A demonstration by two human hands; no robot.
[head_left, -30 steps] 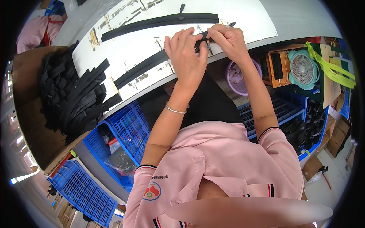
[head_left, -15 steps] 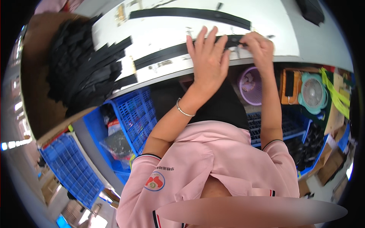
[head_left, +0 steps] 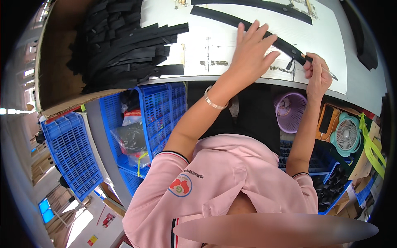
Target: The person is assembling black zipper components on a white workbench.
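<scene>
A long black zipper strip (head_left: 231, 18) lies slantwise across the white board, with a small black pull (head_left: 290, 63) hanging by its right part. My left hand (head_left: 253, 51) is open, its fingers spread and resting on the strip's middle. At the strip's right end, my right hand (head_left: 318, 74) is closed round a thin pen-like tool (head_left: 333, 76), whose pale end sticks out beside the palm. The tool's kind cannot be made out. A second black strip (head_left: 264, 5) lies farther back on the board.
A heap of black strips (head_left: 120, 53) fills a cardboard box at the left and spills onto the white board (head_left: 198, 45). Below the table edge are blue crates (head_left: 163, 120), a purple basket (head_left: 290, 118) and a teal fan (head_left: 346, 134). A dark object (head_left: 359, 37) lies at the far right.
The view has shifted, and the strip now slants down to the right. My right hand has moved rightward and the pen-like tool now shows. My left hand stays spread on the strip.
</scene>
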